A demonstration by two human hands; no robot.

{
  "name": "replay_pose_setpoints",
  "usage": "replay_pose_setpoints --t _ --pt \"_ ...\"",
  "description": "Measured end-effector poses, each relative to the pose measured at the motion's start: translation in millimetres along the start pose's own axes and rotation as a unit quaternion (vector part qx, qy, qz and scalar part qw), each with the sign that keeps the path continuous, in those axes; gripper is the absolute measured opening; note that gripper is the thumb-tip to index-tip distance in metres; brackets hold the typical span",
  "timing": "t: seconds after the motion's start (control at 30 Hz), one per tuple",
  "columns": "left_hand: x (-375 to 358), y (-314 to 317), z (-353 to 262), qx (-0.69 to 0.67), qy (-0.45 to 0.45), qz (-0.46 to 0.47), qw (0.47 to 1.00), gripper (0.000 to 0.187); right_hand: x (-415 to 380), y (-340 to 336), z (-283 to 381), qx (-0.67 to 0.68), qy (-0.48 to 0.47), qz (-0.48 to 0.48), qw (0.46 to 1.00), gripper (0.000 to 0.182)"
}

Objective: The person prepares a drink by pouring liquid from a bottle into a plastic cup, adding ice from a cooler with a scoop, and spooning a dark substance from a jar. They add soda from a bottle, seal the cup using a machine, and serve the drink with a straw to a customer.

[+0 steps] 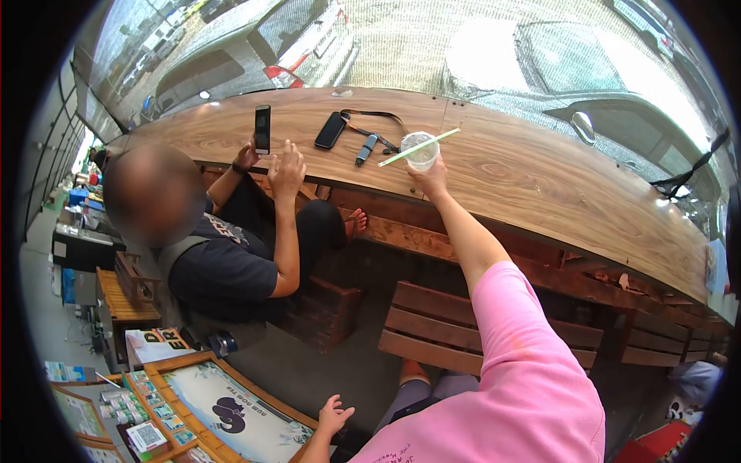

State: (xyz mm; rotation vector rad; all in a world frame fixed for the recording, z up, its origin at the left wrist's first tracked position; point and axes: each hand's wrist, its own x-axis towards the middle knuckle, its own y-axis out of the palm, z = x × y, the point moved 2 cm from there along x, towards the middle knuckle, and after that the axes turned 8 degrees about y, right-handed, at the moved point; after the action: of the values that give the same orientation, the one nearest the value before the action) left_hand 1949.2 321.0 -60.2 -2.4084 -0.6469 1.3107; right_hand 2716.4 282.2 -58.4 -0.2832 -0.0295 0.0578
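Note:
My right hand [431,179] is closed round the near side of a clear plastic cup [420,151] on the wooden counter. Across the cup's top lies a pale green straw [401,153]. Low in the view, my left hand [335,417] hangs with its fingers apart and nothing in them, near a framed sign board [255,413]. Left of the cup are a black phone [331,130], a lanyard strap [390,116] and a small dark grey device [366,150].
A seated person [231,262] at the left holds up a phone [262,130]. Below the long wooden counter [532,166] stand a slatted bench [432,328] and a wooden stool [324,312]. Cars [532,58] are visible beyond a mesh screen.

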Motion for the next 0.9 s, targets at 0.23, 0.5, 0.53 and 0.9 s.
replay_pose_setpoints --t 0.23,0.5,0.53,0.9 --pt "-40.9 32.4 -12.0 0.024 -0.018 -0.016 0.999 0.083 14.0 13.7 -35.3 0.015 -0.045 0.031 0.998 0.082" --pt "-74.8 47.9 -16.2 0.079 0.015 0.005 0.997 0.072 -25.5 -11.4 -59.8 -0.142 0.022 -0.022 0.989 0.092" --pt "-73.2 48.6 -21.9 0.048 0.029 0.004 0.998 0.065 -34.9 -17.6 -64.2 -0.152 0.023 -0.015 0.988 0.088" --pt "-150.8 42.0 -90.2 -0.126 0.134 -0.19 0.964 0.02 -353.3 -73.1 -90.0 -0.29 -0.009 0.562 0.774 0.026"
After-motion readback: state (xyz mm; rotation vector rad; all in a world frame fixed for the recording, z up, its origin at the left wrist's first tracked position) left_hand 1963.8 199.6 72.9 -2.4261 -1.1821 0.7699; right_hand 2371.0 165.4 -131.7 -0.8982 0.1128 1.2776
